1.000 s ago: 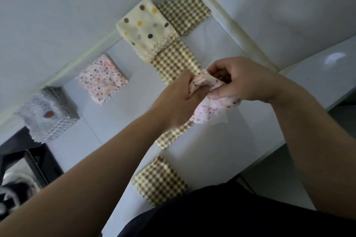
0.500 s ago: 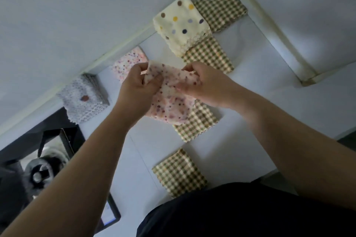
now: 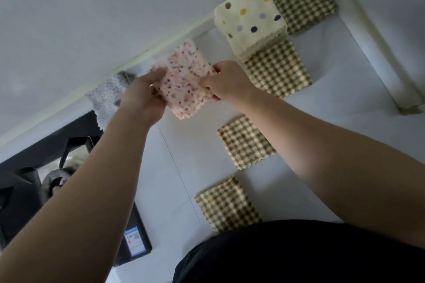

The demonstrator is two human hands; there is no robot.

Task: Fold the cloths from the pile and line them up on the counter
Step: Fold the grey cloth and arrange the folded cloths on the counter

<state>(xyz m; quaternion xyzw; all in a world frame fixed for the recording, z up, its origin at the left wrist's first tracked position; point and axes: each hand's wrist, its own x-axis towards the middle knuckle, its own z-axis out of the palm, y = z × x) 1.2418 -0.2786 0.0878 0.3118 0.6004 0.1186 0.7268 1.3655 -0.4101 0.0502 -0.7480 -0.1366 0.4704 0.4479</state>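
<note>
A pink speckled cloth (image 3: 184, 85), folded, is pinched by the left hand (image 3: 140, 96) and right hand (image 3: 226, 82) at upper centre. Gingham cloths (image 3: 276, 69) and a dotted cloth (image 3: 250, 18) are already lined up. Only its placing is judged left.

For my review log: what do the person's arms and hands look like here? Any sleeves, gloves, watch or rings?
The left hand and right hand are bare, with no gloves. The left forearm and right forearm are uncovered as far as the frame shows, with no sleeve edge, watch or bracelet. I can make out no rings. The only clothing in view is a black garment at the bottom edge.
</note>
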